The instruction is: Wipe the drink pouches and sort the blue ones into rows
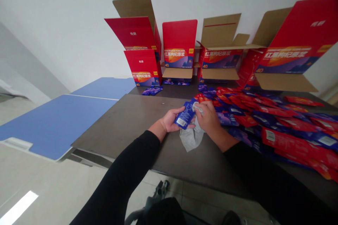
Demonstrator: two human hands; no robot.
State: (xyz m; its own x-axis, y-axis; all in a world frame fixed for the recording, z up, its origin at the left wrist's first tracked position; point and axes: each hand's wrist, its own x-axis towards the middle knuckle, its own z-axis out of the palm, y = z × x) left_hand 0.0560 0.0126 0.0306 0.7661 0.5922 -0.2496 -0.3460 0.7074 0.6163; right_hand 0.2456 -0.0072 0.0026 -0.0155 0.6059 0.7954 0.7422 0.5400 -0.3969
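A blue sachet with a white barcode label lies across the fingers of my left hand, the thumb pressing on its left edge. My right hand grips a light grey cloth and holds part of it against the upper right of the sachet. The rest of the cloth hangs below onto the dark table. Just right of my right hand begins a heap of red and blue sachets. A few more blue sachets lie at the back, in front of the left carton.
Red cartons with raised flaps stand along the wall: a stacked pair at left, one in the middle, two at right. A blue folding table adjoins the dark tabletop at left. Below sits a chair or stand part.
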